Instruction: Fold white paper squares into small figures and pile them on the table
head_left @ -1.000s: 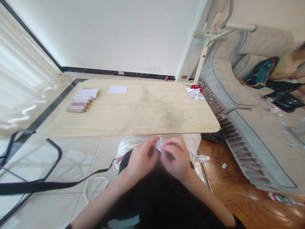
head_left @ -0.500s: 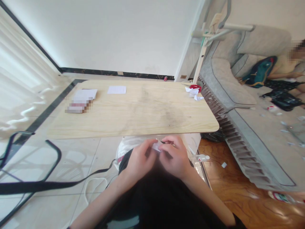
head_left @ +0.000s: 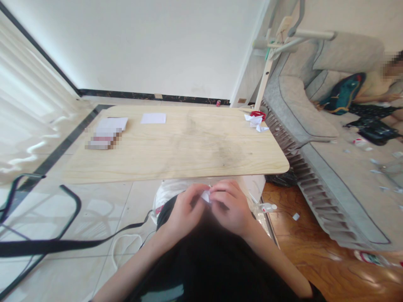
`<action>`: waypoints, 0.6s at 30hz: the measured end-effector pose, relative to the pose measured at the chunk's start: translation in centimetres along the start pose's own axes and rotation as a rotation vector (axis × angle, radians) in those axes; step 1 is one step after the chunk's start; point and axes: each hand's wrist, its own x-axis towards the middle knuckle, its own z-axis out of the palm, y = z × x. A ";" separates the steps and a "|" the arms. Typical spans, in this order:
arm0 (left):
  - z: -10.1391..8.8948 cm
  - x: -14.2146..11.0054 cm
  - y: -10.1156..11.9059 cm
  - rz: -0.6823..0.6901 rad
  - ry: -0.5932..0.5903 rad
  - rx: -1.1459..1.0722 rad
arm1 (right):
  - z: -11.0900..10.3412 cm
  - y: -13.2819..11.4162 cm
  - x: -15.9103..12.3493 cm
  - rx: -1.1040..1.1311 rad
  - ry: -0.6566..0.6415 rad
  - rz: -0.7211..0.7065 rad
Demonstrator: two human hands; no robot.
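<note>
Over my lap, just before the near table edge, both hands meet around a small piece of folded white paper (head_left: 205, 196). My left hand (head_left: 188, 206) pinches it from the left with thumb and fingers. From the right, my right hand (head_left: 231, 204) closes on the same paper, its fingers bent over the upper edge. Most of the paper is hidden by the fingers. At the table's far right corner lie folded white paper shapes (head_left: 254, 121) beside red-handled scissors (head_left: 258, 114). A flat white sheet (head_left: 153, 118) rests near the far edge.
The wooden table (head_left: 189, 155) spans the view ahead. A paper stack (head_left: 111, 125) lies on its left part. To the right stands a grey sofa (head_left: 315, 109) where a person sits. A plastic bottle (head_left: 267, 208) is right of my hand; a black strap (head_left: 78, 244) runs at left.
My right hand's fingers have shifted and drawn closer together over the paper's top edge. Both hands stay in the same place, and the table things have not moved.
</note>
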 end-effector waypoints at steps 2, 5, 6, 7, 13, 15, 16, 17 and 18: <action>0.0 0.1 0.1 -0.020 -0.005 -0.027 | 0.0 -0.1 -0.1 -0.001 -0.015 0.023; -0.1 0.1 0.2 -0.037 -0.025 -0.056 | 0.0 -0.2 -0.2 -0.016 -0.042 0.055; -0.1 0.2 0.2 -0.042 -0.031 -0.063 | 0.0 -0.2 -0.2 -0.017 -0.053 0.063; -0.1 0.2 0.2 -0.050 -0.036 -0.073 | -0.1 -0.2 -0.1 -0.015 -0.064 0.070; 0.0 0.5 0.6 -0.106 -0.023 -0.223 | -0.2 -0.6 0.2 0.028 -0.083 0.091; 0.0 0.6 0.7 -0.134 -0.026 -0.284 | -0.2 -0.7 0.3 0.045 -0.071 0.101; 0.0 0.6 0.7 -0.150 -0.024 -0.311 | -0.2 -0.8 0.3 0.054 -0.065 0.105; 0.0 0.7 0.7 -0.164 -0.019 -0.336 | -0.1 -0.9 0.3 0.063 -0.060 0.108; 0.0 0.6 0.6 -0.176 -0.012 -0.357 | -0.1 -0.9 0.3 0.071 -0.056 0.111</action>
